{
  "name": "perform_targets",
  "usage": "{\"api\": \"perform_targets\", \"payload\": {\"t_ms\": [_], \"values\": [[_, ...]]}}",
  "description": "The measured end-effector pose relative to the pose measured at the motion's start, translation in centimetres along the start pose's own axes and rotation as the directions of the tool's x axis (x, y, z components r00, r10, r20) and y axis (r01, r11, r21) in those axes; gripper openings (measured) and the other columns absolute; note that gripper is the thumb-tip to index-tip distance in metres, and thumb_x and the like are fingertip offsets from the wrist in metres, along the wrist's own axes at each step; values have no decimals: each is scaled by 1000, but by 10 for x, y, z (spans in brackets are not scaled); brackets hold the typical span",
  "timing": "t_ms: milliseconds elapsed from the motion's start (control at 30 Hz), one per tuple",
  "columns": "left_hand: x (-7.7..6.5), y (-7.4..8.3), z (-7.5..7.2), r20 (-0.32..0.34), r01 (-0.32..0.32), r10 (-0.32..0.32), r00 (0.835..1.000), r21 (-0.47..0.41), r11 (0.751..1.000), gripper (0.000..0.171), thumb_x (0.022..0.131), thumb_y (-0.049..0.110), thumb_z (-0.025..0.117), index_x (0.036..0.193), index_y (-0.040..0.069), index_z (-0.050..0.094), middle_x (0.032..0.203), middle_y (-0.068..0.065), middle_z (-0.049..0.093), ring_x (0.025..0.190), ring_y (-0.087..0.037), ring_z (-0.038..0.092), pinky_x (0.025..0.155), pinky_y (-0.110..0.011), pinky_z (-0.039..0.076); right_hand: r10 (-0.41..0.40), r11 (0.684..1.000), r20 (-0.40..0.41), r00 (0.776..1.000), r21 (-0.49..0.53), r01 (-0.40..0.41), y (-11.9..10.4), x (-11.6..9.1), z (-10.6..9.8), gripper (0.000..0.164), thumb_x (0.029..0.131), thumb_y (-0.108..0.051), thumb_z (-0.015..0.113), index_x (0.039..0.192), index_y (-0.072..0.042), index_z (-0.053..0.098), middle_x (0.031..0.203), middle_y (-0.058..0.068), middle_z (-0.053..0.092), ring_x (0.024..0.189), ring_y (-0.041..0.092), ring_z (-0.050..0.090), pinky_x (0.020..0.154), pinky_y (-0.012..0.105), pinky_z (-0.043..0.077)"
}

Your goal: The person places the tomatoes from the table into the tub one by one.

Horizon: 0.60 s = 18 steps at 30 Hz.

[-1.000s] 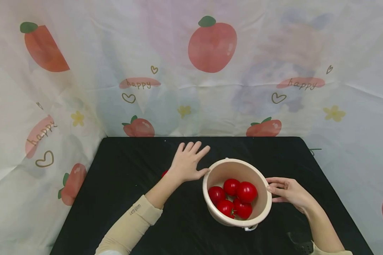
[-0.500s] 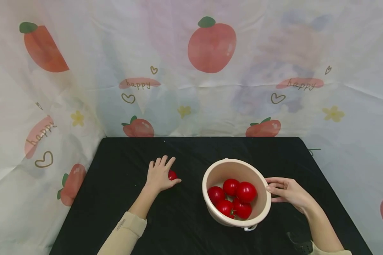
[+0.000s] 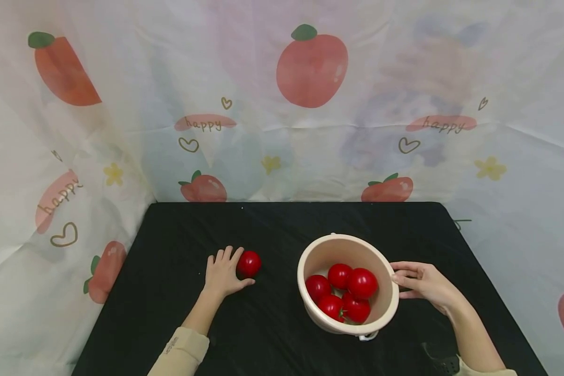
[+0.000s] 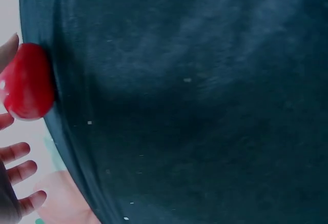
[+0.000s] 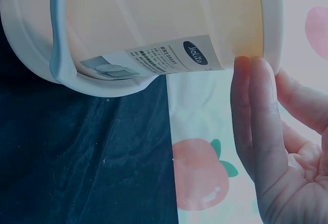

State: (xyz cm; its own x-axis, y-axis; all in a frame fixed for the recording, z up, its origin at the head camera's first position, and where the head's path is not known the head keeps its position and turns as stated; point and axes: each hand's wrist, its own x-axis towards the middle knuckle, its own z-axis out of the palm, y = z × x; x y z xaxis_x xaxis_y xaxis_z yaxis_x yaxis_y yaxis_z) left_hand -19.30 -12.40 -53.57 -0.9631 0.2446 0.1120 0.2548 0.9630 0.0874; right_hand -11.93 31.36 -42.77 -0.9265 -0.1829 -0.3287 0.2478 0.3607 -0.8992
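My left hand (image 3: 223,274), fingers spread, is beside a red tomato (image 3: 249,264) on the black table, with the tomato between its index finger and thumb. In the left wrist view that tomato (image 4: 29,83) shows at the left edge, near the fingertips (image 4: 36,199). My right hand (image 3: 425,282) holds the cream bucket (image 3: 310,308) at its right rim, thumb at the rim and fingers against the outer wall. Several red tomatoes (image 3: 363,283) lie inside the bucket, which tilts toward me. The right wrist view shows a label (image 5: 174,55) on the bucket's side.
A black cloth (image 3: 272,230) covers the table. A pale curtain (image 3: 263,146) printed with fruit hangs behind it and along the left side. The bucket's handle (image 5: 59,39) hangs on its outer side.
My left hand has moved from the bucket's left rim leftward and toward me, to the lone tomato, which is now mostly uncovered. The right hand and bucket have stayed in place.
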Motion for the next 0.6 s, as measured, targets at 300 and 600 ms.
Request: {"api": "perform_targets", "payload": {"t_ms": [300,600], "values": [[3,-4,16,24,23,-23,999,-5,1000,86,62,63,67,132,18,44,121,-11,47,105,-28,42,84,-46,36,-2,1000,-1,1000,-6,1,1,0,-1,58,88,-19,60,128,17,37,114,27,57,87,20,66,72,42,52],[11,7,27,-14,57,-57,998,-23,998,86,62,64,67,129,13,45,119,-13,49,107,-29,43,87,-50,37,-1,1000,-10,1000,-9,0,0,0,0,59,88,-19,61,128,17,37,114,27,57,87,20,65,72,42,52]]}}
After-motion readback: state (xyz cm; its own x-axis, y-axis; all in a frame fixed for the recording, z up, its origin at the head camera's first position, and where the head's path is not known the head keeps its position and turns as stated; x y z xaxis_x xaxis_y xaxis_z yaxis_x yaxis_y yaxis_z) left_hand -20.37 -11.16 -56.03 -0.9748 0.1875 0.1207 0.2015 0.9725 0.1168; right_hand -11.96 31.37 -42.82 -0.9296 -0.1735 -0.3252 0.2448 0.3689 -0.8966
